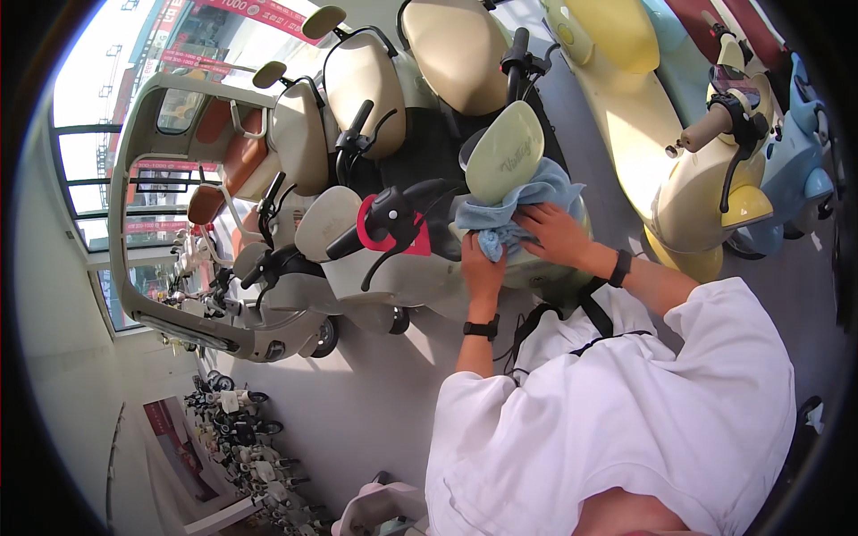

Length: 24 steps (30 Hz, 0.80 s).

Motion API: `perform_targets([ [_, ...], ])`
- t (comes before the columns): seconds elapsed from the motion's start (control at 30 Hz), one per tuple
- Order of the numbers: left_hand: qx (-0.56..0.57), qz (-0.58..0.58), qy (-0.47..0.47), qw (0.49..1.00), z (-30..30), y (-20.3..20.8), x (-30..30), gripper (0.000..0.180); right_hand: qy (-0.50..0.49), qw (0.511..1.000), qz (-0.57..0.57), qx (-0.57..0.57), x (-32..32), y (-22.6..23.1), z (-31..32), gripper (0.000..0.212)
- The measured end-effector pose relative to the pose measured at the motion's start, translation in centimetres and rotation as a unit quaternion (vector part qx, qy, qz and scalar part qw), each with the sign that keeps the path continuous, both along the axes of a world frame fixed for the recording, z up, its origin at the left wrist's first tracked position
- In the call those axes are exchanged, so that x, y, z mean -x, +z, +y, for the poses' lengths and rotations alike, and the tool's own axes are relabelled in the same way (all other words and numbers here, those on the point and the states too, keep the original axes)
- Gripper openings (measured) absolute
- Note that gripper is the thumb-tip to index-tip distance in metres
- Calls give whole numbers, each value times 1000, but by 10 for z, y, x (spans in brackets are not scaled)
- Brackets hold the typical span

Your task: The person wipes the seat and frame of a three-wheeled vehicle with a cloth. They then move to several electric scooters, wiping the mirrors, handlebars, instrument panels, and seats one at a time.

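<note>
A crumpled light blue cloth lies over the pale green scooter, just below its rounded upper panel. Bunched cloth pokes out from the fingers of my left hand, which is closed on its near edge. With fingers bent and pressed into the cloth, my right hand holds it against the scooter body. Each of my wrists carries a black band. Left of the cloth, a black handlebar with a brake lever has a red tag hanging round it. The surface under the cloth is hidden.
Beige scooters stand close together along the far side. Cream and yellow scooters and a blue one are at the right. A small cabin vehicle stands left, by large windows. Many more scooters line the lower left wall.
</note>
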<state>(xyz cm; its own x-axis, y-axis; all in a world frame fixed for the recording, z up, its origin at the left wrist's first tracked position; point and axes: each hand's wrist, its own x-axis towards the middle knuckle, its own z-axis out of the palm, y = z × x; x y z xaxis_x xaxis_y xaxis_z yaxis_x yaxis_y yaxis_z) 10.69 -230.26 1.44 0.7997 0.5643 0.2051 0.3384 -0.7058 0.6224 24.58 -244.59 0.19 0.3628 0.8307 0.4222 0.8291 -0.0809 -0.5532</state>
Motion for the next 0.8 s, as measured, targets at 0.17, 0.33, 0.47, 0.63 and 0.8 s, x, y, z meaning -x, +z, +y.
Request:
perform_targets([
  [0.17,99,-95,28,990,52,-31,2,48,-70,995,-59,31,32,2,45,63],
  [0.33,135,-142,84,977,134,-87,1,31,-120,989,-32,81,48,2,141,57],
  [0.47,287,-123,35,949,112,-72,-51,28,-203,972,-5,120,11,-18,144,43],
  [0.63,235,-192,-11,953,170,-156,-38,19,-198,967,54,152,24,-11,187,34],
  [0.8,4,-267,-31,963,180,-166,-38,11,-214,961,35,174,15,-28,195,32],
])
